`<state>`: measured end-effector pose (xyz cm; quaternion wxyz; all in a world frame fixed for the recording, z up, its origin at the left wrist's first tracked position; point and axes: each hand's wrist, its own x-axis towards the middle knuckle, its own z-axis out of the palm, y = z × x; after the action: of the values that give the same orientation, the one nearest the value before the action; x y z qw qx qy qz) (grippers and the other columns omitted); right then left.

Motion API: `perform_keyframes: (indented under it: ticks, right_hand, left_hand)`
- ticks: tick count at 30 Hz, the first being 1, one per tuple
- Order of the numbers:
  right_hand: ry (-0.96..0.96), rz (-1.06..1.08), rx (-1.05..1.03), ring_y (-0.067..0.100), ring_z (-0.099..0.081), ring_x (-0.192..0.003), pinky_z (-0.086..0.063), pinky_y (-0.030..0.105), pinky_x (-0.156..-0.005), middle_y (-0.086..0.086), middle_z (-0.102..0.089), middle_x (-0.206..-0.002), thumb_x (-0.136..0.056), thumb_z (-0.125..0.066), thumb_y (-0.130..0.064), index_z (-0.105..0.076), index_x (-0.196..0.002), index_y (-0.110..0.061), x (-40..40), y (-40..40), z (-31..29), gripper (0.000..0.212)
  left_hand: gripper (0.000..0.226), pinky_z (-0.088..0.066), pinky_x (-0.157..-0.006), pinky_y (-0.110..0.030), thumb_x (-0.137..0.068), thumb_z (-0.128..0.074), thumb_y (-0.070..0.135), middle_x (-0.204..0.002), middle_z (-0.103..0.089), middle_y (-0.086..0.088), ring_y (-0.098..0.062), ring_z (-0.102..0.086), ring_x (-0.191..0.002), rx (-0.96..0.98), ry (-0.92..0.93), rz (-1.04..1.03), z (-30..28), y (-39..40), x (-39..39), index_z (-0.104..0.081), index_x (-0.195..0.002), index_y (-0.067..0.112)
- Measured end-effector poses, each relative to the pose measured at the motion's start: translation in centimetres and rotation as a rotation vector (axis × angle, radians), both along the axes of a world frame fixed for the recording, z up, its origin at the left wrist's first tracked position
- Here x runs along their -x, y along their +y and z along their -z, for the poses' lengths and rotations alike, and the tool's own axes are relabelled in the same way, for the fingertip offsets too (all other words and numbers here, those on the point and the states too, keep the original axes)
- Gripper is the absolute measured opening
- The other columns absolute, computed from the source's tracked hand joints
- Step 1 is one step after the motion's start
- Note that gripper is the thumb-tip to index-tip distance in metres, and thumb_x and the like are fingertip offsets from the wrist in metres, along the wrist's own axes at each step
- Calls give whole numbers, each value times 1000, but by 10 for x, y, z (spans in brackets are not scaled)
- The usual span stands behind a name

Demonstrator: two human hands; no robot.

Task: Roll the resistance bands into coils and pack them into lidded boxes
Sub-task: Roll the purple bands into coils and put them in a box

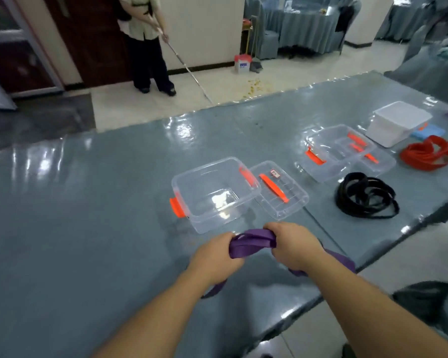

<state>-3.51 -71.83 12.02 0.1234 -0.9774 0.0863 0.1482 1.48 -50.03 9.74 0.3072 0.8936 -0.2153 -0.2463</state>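
A purple resistance band (252,242) is bunched between my two hands just above the table. My left hand (216,257) grips its left end and my right hand (294,245) grips its right end. Loose purple loops trail under both wrists. Directly beyond stands a clear box (215,193) with orange latches, nothing inside it. Its clear lid (279,193) with an orange handle lies beside it on the right. Further right lie a loose black band (366,196) and a loose red band (427,153).
A second clear box (339,151) with its lid stands at the back right, then a white box (398,122) and a blue lid (428,130). The table edge (373,264) runs close on my right. A person stands with a mop beyond the table.
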Motion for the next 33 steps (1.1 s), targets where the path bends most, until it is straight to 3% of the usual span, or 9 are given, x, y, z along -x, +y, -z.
perform_keyframes:
  ticks: [9,11,13,15,17,20,24,30,33]
  right_hand:
    - [236,-371,54,24,-62,-77,-47,33,-67,-2,-66,-99,-83,-60,-15,-52,-106,-29,-62,8,50,28]
    - [213,-436,39,27,-66,-94,-49,36,-74,0,-67,-110,-83,-63,-17,-49,-114,-28,-64,6,70,36]
    - [135,-501,38,28,-60,-121,-48,39,-98,2,-63,-131,-83,-67,-27,-43,-137,-27,-62,-2,94,59]
    - [100,-504,21,27,-45,-142,-34,41,-119,1,-49,-152,-82,-71,-44,-27,-157,-26,-57,-22,115,89]
    - [121,-502,47,26,-32,-152,-25,42,-125,1,-34,-164,-81,-71,-54,-18,-163,-25,-49,-51,132,102]
    - [132,-492,131,26,-33,-151,-26,42,-123,1,-37,-162,-86,-65,-45,-26,-161,-25,-34,-94,150,86]
    - [72,-389,138,28,-48,-138,-33,43,-116,1,-55,-146,-85,-63,-33,-46,-148,-23,-27,-125,153,66]
    - [174,-297,27,31,-44,-138,-38,46,-113,4,-49,-148,-82,-66,-33,-40,-153,-24,-41,-141,149,76]
    - [181,-264,94,31,-46,-134,-39,43,-111,4,-52,-142,-87,-63,-31,-47,-145,-21,-43,-151,145,60]
  left_hand:
    - [21,-52,-78,-36,-82,-61,39,-103,-70,5,-27,-69,-94,-423,-163,14,18,11,-21,-55,-100,33]
    - [18,-48,-82,-38,-84,-60,40,-106,-70,2,-29,-69,-98,-532,-217,28,25,9,-19,-56,-99,31]
    - [27,-46,-88,-40,-87,-59,45,-113,-69,0,-29,-68,-107,-642,-232,37,39,8,-14,-61,-108,28]
    - [30,-44,-93,-39,-91,-58,42,-120,-68,-1,-29,-65,-114,-724,-210,11,54,10,-8,-61,-116,25]
    - [33,-43,-98,-40,-93,-58,32,-127,-66,-2,-28,-61,-120,-765,-164,-61,69,12,0,-58,-125,24]
    - [52,-39,-110,-41,-90,-64,28,-141,-56,-6,-30,-52,-133,-784,-129,-191,92,16,19,-51,-140,21]
    - [80,-29,-124,-44,-93,-67,20,-172,-18,-6,-28,-19,-158,-752,19,-358,111,19,50,-27,-162,21]
    - [71,-24,-126,-46,-103,-52,20,-175,-2,-2,-26,-8,-161,-735,64,-444,113,16,79,-19,-165,23]
    - [69,-27,-124,-46,-102,-54,21,-175,-3,-1,-25,-8,-160,-718,72,-437,111,18,83,-24,-164,23]
